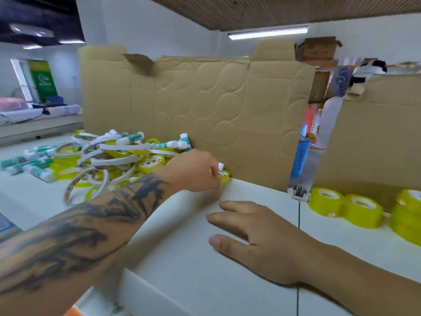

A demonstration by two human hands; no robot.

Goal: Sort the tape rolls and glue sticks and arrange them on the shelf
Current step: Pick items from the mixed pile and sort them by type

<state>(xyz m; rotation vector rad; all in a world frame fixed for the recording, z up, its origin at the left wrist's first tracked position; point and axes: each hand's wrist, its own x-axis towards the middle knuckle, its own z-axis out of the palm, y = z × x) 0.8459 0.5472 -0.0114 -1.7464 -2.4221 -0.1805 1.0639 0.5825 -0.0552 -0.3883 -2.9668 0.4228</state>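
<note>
Most of the sorting is left to do, by the look of it. A mixed pile [107, 156] of yellow tape rolls, thin white-edged rolls and teal-and-white glue sticks lies in a heap just to the left of the left hand [193, 171], and a few glue sticks [25, 161] lie loose at its far left edge. The left hand, at the end of a tattooed forearm, pinches a small yellow tape roll [224, 175] against the foot of the cardboard sheet [205, 106]; something white shows just behind its fingers, but I cannot tell what it is. The right hand [257, 233] grasps nothing: it lies flat and relaxed, palm down, on the white shelf [193, 258], nearer the person than the left. Well to the right of that hand, past a small bracket [300, 193] and a seam in the shelf, several larger yellow tape rolls [346, 207] stand grouped together, which I take as the sorted part so far.

The shelf is smooth and white. Flattened cardboard stands behind it as a backing, with a second cardboard piece [376, 137] farther right. Beyond are white walls, a strip light [267, 32], a slatted wooden ceiling and a green banner [43, 78] far off to the left.
</note>
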